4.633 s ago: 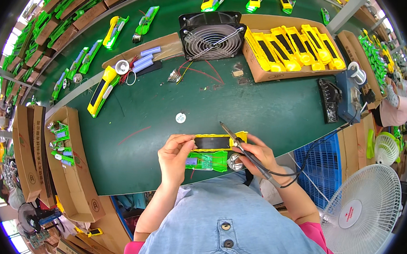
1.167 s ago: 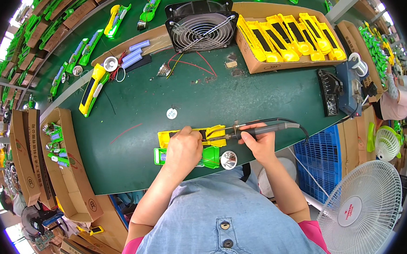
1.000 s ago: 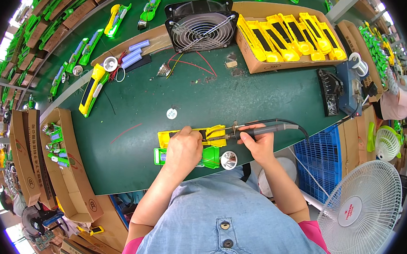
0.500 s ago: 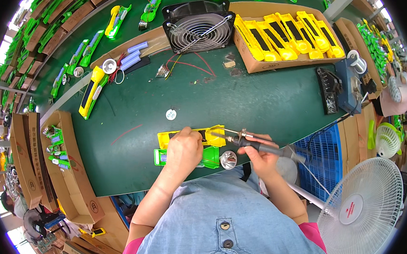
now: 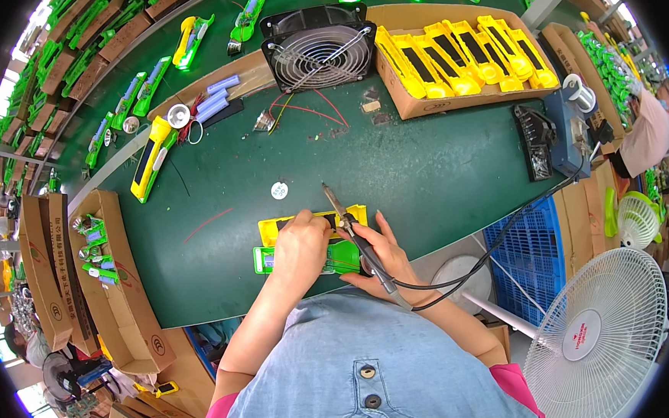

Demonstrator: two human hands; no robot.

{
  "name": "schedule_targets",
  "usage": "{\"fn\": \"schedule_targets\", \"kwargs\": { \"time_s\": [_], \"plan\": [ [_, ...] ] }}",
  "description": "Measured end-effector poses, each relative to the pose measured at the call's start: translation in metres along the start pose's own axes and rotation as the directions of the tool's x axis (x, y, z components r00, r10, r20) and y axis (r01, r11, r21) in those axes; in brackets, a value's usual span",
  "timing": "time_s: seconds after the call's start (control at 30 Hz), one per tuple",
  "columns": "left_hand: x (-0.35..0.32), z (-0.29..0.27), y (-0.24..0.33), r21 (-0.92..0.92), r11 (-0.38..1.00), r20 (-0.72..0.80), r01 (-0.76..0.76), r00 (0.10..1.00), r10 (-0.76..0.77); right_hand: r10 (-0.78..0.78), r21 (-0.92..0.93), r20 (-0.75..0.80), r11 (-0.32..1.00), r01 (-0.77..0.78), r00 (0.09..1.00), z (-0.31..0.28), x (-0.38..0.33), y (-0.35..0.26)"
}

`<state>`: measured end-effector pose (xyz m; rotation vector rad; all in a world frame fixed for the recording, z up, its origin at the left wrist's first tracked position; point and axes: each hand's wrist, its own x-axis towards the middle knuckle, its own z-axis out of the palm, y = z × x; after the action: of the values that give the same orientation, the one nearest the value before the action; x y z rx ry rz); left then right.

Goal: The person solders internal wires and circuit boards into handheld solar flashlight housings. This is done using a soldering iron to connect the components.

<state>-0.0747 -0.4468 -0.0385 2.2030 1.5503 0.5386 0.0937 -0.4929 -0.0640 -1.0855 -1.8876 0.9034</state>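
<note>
A yellow flashlight shell half (image 5: 272, 229) lies crosswise near the table's front edge. My left hand (image 5: 300, 245) is closed over its middle, hiding the fingertips. Just in front of it lies a green shell half (image 5: 342, 257) with a blue battery and a red wire. My right hand (image 5: 384, 256) holds a soldering iron (image 5: 366, 249) slantwise, its tip pointing to the far left above the table and its cable trailing over my right forearm. The right fingertips reach the right part of the yellow shell, near the left hand's fingers. The lamp reflector is mostly hidden under my right hand.
A round white disc (image 5: 279, 190) lies beyond the shells. At the back stand a black fan (image 5: 318, 49) and a carton (image 5: 433, 106) of yellow shells. A blue soldering station (image 5: 572, 139) is at the right; a carton (image 5: 118, 303) with green parts is at the left.
My right hand has moved left, onto the yellow shell's right part. The soldering iron has swung so that its tip points away from the shell. My left hand stays nearly in place.
</note>
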Motion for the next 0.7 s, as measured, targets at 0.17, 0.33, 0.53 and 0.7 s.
{"fn": "schedule_targets", "kwargs": {
  "time_s": [0.17,0.33,0.53,0.7],
  "plan": [
    [-0.006,-0.025,-0.012,-0.132,0.985,-0.043,-0.110,0.994,0.106,-0.055,-0.068,-0.079,0.996,0.049,0.995,-0.002,0.008,0.002],
    [-0.031,-0.045,-0.017,-0.134,0.967,-0.032,-0.219,0.976,0.216,0.015,-0.069,0.055,0.998,-0.012,0.998,-0.023,0.027,0.005],
    [-0.035,0.011,-0.011,-0.178,0.965,-0.355,-0.194,0.927,0.121,0.011,-0.241,0.118,0.970,0.018,0.993,-0.031,0.037,0.001],
    [-0.028,0.012,0.000,-0.117,0.978,-0.317,-0.174,0.940,0.129,0.003,-0.049,-0.126,0.999,-0.010,0.992,-0.020,0.014,0.000]
  ]
}}
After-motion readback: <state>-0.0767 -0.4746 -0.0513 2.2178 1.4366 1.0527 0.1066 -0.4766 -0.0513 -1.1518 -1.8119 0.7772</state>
